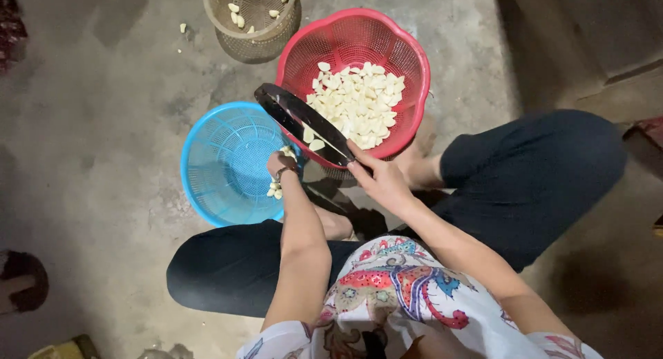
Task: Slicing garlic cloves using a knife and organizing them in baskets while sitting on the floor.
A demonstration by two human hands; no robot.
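The person is sitting cross-legged on a bare grey concrete floor (90, 124), wearing dark trousers and a patterned top. The right hand (381, 179) is gripping the handle end of a long dark flat-bladed knife (304, 123), fingers clamped around it; the blade is slanting up and left across the near rim of a round red plastic mesh basket (407, 52), with two pale peeled garlic cloves (311, 139) lying on it. The red basket is holding a heap of such cloves. The left hand (280, 167) is reaching into a round blue plastic mesh basket (214, 166) just beside the red one; its fingers are curled around a few cloves. A tan woven basket (252, 21) is standing at the floor's far edge.
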